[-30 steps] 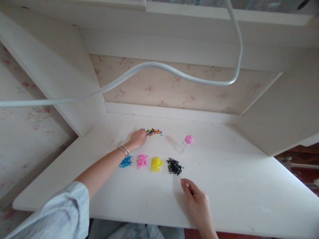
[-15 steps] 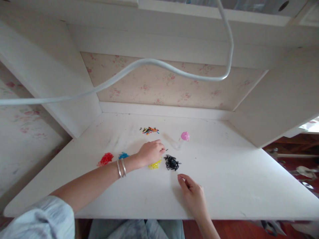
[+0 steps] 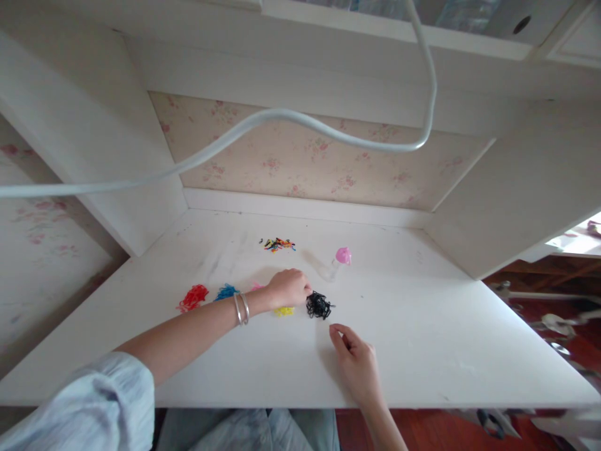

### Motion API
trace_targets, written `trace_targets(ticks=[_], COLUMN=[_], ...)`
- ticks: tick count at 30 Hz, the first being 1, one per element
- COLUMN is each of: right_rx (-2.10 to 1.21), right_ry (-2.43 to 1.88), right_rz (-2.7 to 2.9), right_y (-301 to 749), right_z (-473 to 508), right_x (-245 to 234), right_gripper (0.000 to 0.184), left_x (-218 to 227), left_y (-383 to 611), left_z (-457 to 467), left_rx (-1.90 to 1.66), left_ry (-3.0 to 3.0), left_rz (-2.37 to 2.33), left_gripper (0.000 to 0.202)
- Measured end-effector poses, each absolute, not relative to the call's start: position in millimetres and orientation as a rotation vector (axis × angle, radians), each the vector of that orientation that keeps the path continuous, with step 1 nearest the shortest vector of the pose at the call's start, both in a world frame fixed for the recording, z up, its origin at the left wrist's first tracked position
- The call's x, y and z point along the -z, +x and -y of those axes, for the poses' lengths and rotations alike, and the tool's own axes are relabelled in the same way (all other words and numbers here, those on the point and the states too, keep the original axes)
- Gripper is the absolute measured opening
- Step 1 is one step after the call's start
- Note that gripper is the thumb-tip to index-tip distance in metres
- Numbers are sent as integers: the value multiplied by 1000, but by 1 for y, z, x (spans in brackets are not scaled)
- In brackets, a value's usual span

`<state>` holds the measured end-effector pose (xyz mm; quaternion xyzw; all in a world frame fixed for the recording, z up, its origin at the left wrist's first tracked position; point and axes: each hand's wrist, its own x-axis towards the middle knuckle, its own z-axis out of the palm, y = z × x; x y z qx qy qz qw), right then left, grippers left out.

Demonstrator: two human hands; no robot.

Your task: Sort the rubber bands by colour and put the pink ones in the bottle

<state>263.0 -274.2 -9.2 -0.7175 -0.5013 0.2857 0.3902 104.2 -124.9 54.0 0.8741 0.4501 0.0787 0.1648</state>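
My left hand [image 3: 288, 288], two silver bangles on its wrist, has its fingers curled at the left edge of a pile of small black rubber bands [image 3: 318, 305]. Whatever its fingertips may pinch is hidden. Partly under that hand lie yellow rubber bands [image 3: 283, 311] and a bit of a pink pile [image 3: 256, 286]. Just in front of the black pile, my right hand [image 3: 357, 363] is closed, thumb against fingers; I cannot make out anything in it. Blue bands [image 3: 226, 292] and red bands [image 3: 193, 297] form piles further left.
Mixed-colour bands [image 3: 279, 244] lie at the back of the white desk [image 3: 422, 351]. A small clear container with a pink top [image 3: 343, 255] stands right of them. A white cable [image 3: 282, 114] crosses the upper view. Side panels and a shelf enclose the desk.
My left hand has moved slightly down to the black pile; the small black band seen by its fingertips no longer shows apart. My right hand keeps its pose. The view has shifted a little.
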Motion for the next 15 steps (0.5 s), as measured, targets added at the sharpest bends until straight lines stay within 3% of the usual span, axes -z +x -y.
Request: trace_targets(ticks=[9, 11, 15], right_rx=[-710, -712, -752], right_ry=[-1835, -1855, -1891], right_rz=[1284, 1306, 1320], right_y=[264, 263, 263], right_z=[275, 276, 276], right_x=[8, 9, 12], right_gripper=[44, 44, 43], left_x=[-79, -75, -49], left_y=[27, 3, -48], left_z=[135, 154, 197], left_rx=[-564, -622, -745], left_ry=[2339, 2211, 1837], left_rz=[-1442, -1543, -1633], left_gripper=[35, 45, 45])
